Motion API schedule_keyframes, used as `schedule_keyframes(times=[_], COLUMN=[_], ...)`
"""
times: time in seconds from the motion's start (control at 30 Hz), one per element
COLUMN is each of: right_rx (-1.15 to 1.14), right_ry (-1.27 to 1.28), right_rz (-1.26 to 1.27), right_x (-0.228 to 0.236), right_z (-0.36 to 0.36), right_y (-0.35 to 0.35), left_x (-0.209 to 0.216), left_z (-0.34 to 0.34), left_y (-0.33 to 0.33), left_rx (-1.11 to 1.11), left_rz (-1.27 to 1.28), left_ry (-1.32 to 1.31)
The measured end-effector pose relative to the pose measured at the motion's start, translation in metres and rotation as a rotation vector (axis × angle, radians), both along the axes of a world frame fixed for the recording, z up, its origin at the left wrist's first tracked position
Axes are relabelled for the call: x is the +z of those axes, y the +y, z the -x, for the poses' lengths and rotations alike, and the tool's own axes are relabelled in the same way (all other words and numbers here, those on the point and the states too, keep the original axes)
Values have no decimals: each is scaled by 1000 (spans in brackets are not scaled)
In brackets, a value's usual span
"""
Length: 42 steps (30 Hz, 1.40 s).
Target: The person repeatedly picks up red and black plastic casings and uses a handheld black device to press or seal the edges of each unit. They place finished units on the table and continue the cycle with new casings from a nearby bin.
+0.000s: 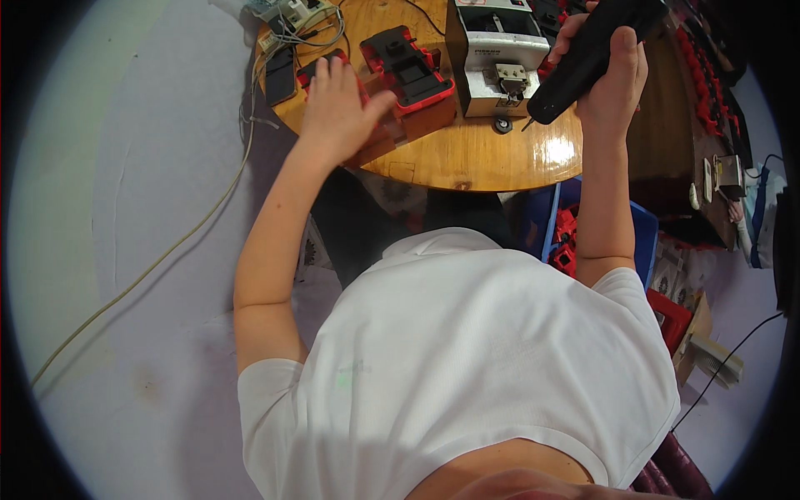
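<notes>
Wooden counter (467,171), rounded edge; 2 red-black casings (408,67) set side by side at left. Left hand (333,108) spread over leftmost casing (309,73), fingers ungripped, contact unclear; black power screwdriver (587,67) grasped in right hand (617,83). Casing best steadied flat, bit (527,124) best kept upright.

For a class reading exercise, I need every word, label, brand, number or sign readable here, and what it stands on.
Silver machine, front: dark lettering with smaller characters beneath; I don't copy printed wording.
Same machine, below the metal fitting: a dark mark, too small to read.
Black tool in the right hand: no readable text.
</notes>
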State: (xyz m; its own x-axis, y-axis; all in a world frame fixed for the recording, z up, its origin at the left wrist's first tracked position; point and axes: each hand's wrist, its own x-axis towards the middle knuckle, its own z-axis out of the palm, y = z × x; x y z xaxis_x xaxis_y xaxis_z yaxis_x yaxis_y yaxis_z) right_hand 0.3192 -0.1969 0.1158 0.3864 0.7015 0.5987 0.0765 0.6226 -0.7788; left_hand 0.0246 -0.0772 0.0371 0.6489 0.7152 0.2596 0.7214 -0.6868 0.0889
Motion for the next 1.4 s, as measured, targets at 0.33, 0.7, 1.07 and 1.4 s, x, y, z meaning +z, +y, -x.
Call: schedule_keyframes(times=[0.33,0.7,1.07,1.4], right_rx=[-125,-339,-303,-338], right_ry=[20,-85,-68,-60], right_rz=[-44,-331,-270,-321], right_x=[-11,-45,-60,-52], right_z=[5,12,14,17], right_y=[5,37,38,37], left_x=[4,-35,-33,-19], left_z=[-4,-87,-87,-68], left_y=[-2,30,32,58], left_rx=[-4,-187,-201,-175], left_rz=[83,-108,-16,91], left_ry=[222,-32,-36,-19])
